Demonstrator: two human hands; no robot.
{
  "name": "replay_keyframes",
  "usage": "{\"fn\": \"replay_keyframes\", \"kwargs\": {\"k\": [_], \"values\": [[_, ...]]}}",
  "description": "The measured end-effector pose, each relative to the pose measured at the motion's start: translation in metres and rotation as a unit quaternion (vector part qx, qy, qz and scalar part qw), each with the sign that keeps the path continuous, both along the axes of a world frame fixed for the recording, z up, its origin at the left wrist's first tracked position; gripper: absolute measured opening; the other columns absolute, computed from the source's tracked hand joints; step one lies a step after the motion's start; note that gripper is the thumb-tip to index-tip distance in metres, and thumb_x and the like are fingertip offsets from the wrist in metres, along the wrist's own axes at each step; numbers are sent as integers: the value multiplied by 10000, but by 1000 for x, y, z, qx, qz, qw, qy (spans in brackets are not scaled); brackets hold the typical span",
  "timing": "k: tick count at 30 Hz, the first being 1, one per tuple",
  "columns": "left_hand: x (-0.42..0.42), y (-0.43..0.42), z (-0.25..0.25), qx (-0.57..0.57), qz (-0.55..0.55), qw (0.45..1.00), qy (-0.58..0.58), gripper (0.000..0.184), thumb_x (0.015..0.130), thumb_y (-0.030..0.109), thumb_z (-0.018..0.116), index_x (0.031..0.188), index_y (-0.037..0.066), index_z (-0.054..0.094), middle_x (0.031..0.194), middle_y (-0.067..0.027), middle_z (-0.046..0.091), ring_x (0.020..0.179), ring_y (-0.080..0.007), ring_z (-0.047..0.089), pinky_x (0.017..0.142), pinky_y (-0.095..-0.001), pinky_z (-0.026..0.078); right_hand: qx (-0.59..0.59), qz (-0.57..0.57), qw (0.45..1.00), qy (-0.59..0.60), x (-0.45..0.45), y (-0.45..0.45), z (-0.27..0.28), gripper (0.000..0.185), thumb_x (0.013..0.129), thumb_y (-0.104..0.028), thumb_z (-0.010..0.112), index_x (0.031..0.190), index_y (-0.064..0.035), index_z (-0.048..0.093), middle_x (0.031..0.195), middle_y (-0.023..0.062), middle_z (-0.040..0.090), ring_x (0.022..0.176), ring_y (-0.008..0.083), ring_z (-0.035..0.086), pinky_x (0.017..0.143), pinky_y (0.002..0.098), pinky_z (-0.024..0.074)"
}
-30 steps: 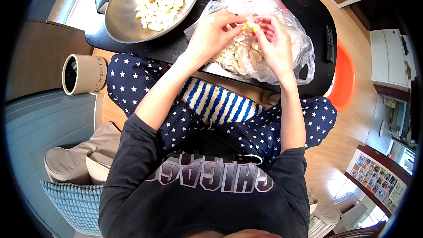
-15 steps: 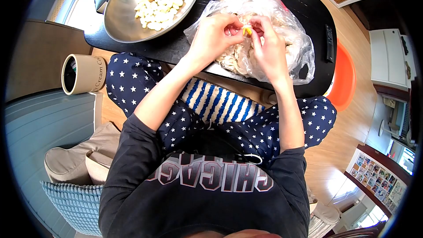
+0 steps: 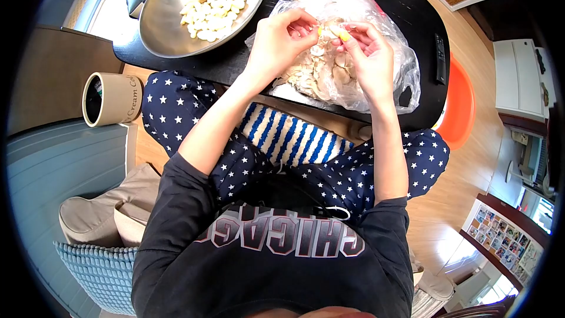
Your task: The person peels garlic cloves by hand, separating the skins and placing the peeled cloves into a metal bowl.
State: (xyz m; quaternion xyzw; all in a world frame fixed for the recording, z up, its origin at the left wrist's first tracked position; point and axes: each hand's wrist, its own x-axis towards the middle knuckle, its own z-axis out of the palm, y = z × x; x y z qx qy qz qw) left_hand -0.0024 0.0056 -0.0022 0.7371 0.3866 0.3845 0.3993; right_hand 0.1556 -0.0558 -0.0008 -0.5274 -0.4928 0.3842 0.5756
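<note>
Over a clear plastic bag [image 3: 406,62] on the table, both my hands are raised close together, with bright yellow showing at each thumb tip. My right hand [image 3: 372,53] pinches a pale piece [image 3: 335,28] that looks like a garlic clove. My left hand [image 3: 279,44] has its fingers curled with thumb and forefinger together. Whatever it holds is too small to make out. Whitish papery skins [image 3: 315,73] fill the bag below my hands. A steel bowl [image 3: 162,20] at the left holds many peeled, cream-coloured cloves [image 3: 213,12].
A black remote control [image 3: 439,59] lies near the right edge of the black table [image 3: 241,62]. Beyond that edge is an orange seat [image 3: 462,103]. A cream-coloured bin [image 3: 118,99] stands on the left. Striped blue-and-white fabric [image 3: 294,135] is between my knees.
My hands have drawn apart, the left going up and left, the right slightly to the right. More of the skins in the bag now shows between them.
</note>
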Motion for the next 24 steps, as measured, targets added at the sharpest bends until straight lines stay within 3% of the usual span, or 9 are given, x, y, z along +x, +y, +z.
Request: {"fn": "replay_keyframes", "kwargs": {"k": [2, 8, 17, 24], "values": [[2, 1, -3, -32, -24, 999, -14, 165, 763, 81, 647, 911, 10, 634, 757, -16, 626, 685, -48, 558, 660, -182, 461, -30, 13, 996, 80, 2, 1, -1, 129, 858, 1, 515, 979, 46, 522, 897, 122, 609, 789, 139, 619, 691, 209, 491], [2, 2, -5, -119, -70, 989, -56, 226, 793, 96, 635, 988, -17, 628, 880, -64, 650, 793, -77, 596, 734, -193, 471, -50, 14, 990, 129, 1, 1, -2, 170, 852, -14, 535, 1009, 49, 535, 912, 125, 617, 803, 140, 618, 719, 215, 490], [1, 3, -8, -188, -81, 973, -102, 230, 790, 85, 633, 989, -30, 624, 908, -78, 647, 810, -91, 599, 753, -200, 469, 6, -32, 999, -12, -12, -2, -2, 148, 830, 17, 547, 964, 41, 605, 882, 94, 640, 791, 122, 620, 729, 228, 497], [5, 0, -8, -226, -56, 963, -133, 208, 796, 84, 622, 973, -26, 624, 882, -71, 644, 801, -86, 593, 751, -196, 457, -1, -18, 1000, 12, -12, -3, -1, 151, 836, 6, 548, 972, 41, 604, 883, 94, 640, 786, 121, 619, 728, 229, 498]]}}
